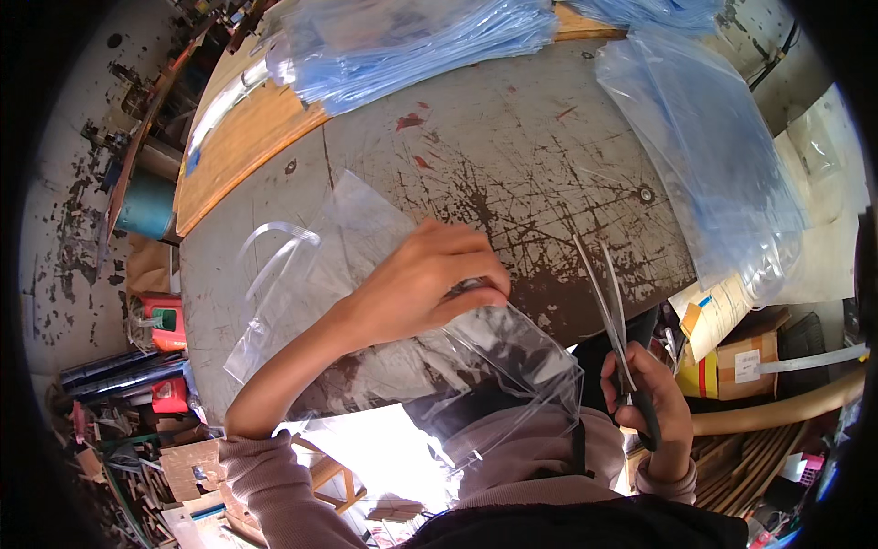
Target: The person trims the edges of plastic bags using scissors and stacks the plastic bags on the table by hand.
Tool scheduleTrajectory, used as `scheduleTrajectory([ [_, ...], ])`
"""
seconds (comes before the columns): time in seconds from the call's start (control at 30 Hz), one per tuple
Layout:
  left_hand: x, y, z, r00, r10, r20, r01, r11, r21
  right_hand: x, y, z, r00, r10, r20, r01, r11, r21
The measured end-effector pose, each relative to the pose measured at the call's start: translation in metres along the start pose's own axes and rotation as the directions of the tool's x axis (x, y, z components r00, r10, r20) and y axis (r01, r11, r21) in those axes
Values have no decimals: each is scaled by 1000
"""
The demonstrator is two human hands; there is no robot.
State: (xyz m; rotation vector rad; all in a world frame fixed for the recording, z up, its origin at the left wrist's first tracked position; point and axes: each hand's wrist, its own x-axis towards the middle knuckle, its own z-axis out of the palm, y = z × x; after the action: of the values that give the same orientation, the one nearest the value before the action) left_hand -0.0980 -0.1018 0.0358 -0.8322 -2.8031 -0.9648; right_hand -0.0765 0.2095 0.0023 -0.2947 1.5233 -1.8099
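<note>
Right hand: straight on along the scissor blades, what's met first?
If the right hand passes above the tabletop, probably the blue plastic stack beyond; depth is unclear, so the scissors might touch the tabletop first.

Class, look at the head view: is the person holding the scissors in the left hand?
No, the scissors are in the right hand, while the left hand is on clear plastic.

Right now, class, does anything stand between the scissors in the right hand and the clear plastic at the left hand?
Nothing visible does: only an open gap separates the scissors in the right hand from the clear plastic at the left hand.
</note>
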Motion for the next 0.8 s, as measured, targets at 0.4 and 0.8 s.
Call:
scheduleTrajectory([
  [0.4,1,19,25,968,-130,217,228,819,-526,29,-20,58,969,-93,-231,79,994,-70],
  [0.8,-5,20,29,969,-135,207,239,725,-646,35,-9,77,949,-169,-266,138,982,-133],
])
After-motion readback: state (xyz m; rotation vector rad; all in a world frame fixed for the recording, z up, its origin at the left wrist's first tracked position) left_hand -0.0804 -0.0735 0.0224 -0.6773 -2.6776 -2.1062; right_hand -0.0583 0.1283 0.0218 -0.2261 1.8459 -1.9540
